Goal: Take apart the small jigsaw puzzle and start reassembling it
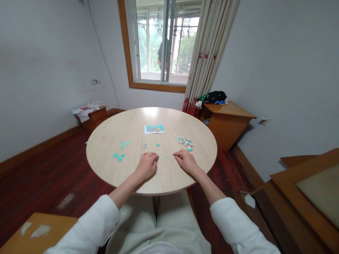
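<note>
Jigsaw pieces are lying heaped toward the round table's right edge. Nearer the front edge, the right hand is apparently pinching a small piece; the left hand is resting curled beside another piece, whether gripping I cannot tell. A loose pinch could be dropping the piece, a careless sweep scattering the heap.

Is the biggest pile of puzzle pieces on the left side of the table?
No, the biggest pile of puzzle pieces lies on the right side of the table, just beyond the right hand.
</note>
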{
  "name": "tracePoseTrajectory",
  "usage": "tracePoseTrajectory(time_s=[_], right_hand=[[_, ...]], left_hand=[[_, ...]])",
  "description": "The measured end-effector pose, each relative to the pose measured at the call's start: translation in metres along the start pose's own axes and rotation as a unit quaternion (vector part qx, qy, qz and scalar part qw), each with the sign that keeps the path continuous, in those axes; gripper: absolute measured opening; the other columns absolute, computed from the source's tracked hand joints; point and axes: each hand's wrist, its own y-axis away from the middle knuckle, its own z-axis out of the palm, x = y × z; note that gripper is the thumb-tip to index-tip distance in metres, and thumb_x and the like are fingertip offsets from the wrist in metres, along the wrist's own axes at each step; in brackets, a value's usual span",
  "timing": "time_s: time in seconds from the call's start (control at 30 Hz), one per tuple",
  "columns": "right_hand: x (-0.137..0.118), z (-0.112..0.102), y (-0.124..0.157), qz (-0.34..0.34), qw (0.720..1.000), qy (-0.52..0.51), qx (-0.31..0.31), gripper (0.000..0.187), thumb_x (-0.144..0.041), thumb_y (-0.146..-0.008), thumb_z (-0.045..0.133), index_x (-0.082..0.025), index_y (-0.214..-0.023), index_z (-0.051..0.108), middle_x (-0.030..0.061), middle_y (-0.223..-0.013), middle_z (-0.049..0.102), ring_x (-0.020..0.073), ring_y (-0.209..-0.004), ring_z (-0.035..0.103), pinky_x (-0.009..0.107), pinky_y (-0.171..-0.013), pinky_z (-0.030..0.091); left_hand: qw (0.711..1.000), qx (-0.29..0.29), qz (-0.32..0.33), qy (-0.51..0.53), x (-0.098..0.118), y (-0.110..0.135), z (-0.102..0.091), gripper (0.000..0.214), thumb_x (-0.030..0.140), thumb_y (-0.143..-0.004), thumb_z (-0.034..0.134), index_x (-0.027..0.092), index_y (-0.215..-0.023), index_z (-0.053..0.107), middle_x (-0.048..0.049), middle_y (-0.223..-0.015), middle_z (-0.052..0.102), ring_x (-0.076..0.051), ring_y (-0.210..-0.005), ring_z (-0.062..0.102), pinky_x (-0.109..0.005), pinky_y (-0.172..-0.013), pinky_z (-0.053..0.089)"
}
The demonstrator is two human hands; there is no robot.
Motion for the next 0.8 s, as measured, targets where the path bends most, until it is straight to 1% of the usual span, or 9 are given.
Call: tracePoseTrajectory(time_s=[0.13,0.23,0.3,0.37,0.47,0.53,0.6,0.7,0.8], right_hand=[[0.001,0.005,-0.002,-0.028,0.999,-0.024,-0.005,0.023,-0.008,-0.081,0.053,-0.022,-0.085,0.071,0.0043,-0.092,0.067,0.0166,-0.088,0.060,0.031,-0.083,0.043],[0.005,0.009,0.000,-0.058,0.997,-0.042,0.003,0.027,-0.005,-0.081,0.049,-0.020,-0.089,0.070,0.0062,-0.096,0.068,0.0177,-0.092,0.060,0.032,-0.086,0.043],[0.005,0.011,0.004,-0.076,0.996,-0.052,0.015,0.025,-0.007,-0.082,0.049,-0.019,-0.091,0.069,0.0079,-0.098,0.068,0.0190,-0.094,0.059,0.034,-0.087,0.044],[0.001,0.010,0.008,-0.091,0.993,-0.068,0.019,0.021,-0.009,-0.082,0.051,-0.018,-0.089,0.069,0.0084,-0.096,0.068,0.0194,-0.093,0.059,0.034,-0.086,0.044],[-0.013,0.005,0.015,-0.107,0.988,-0.111,-0.001,0.014,-0.011,-0.081,0.054,-0.018,-0.081,0.067,0.0062,-0.087,0.067,0.0177,-0.086,0.059,0.032,-0.082,0.045],[-0.024,0.001,0.020,-0.101,0.985,-0.140,-0.021,0.009,-0.012,-0.079,0.057,-0.019,-0.078,0.064,0.0036,-0.081,0.066,0.0160,-0.081,0.058,0.030,-0.077,0.045],[-0.035,0.000,0.024,-0.081,0.982,-0.167,-0.042,0.005,-0.014,-0.077,0.059,-0.019,-0.076,0.061,0.0007,-0.075,0.063,0.0141,-0.074,0.056,0.027,-0.072,0.044],[-0.044,0.000,0.026,-0.047,0.974,-0.212,-0.069,0.004,-0.017,-0.075,0.061,-0.019,-0.076,0.057,-0.0023,-0.071,0.059,0.0120,-0.068,0.053,0.025,-0.066,0.042],[-0.046,0.000,0.026,-0.027,0.963,-0.254,-0.084,0.008,-0.020,-0.074,0.062,-0.018,-0.079,0.056,-0.0026,-0.074,0.059,0.0113,-0.068,0.052,0.024,-0.066,0.041]], left_hand=[[1.000,0.013,-0.015,0.010,0.000,0.001,-0.002,0.030,0.009,-0.081,0.040,0.017,-0.097,0.064,-0.0077,-0.106,0.067,-0.019,-0.102,0.057,-0.036,-0.094,0.037],[0.999,0.026,-0.014,0.016,0.000,0.001,-0.003,0.027,0.009,-0.082,0.041,0.017,-0.094,0.063,-0.0076,-0.101,0.067,-0.019,-0.098,0.058,-0.036,-0.091,0.038],[1.000,0.028,-0.002,0.014,0.001,0.001,-0.002,0.025,0.010,-0.082,0.041,0.016,-0.092,0.063,-0.0082,-0.099,0.067,-0.019,-0.096,0.058,-0.037,-0.090,0.038],[1.000,0.023,0.018,0.007,0.004,0.003,-0.002,0.026,0.009,-0.080,0.042,0.016,-0.092,0.064,-0.0086,-0.099,0.067,-0.020,-0.097,0.058,-0.038,-0.090,0.036],[0.998,0.000,0.062,-0.002,0.012,0.008,-0.002,0.029,0.009,-0.078,0.043,0.017,-0.097,0.063,-0.0084,-0.103,0.067,-0.021,-0.100,0.056,-0.041,-0.091,0.033],[0.996,-0.021,0.091,-0.006,0.019,0.012,-0.002,0.031,0.010,-0.079,0.042,0.017,-0.102,0.062,-0.0085,-0.106,0.066,-0.022,-0.101,0.055,-0.042,-0.091,0.031],[0.993,-0.044,0.110,-0.009,0.026,0.018,-0.003,0.030,0.011,-0.082,0.041,0.018,-0.103,0.062,-0.0088,-0.107,0.066,-0.022,-0.100,0.054,-0.042,-0.089,0.030],[0.991,-0.067,0.116,-0.018,0.033,0.024,-0.006,0.029,0.013,-0.083,0.040,0.018,-0.102,0.062,-0.0095,-0.107,0.066,-0.022,-0.098,0.054,-0.042,-0.088,0.030],[0.990,-0.070,0.114,-0.041,0.034,0.028,-0.010,0.029,0.013,-0.084,0.040,0.018,-0.102,0.062,-0.0100,-0.105,0.066,-0.023,-0.097,0.054,-0.043,-0.088,0.029]])
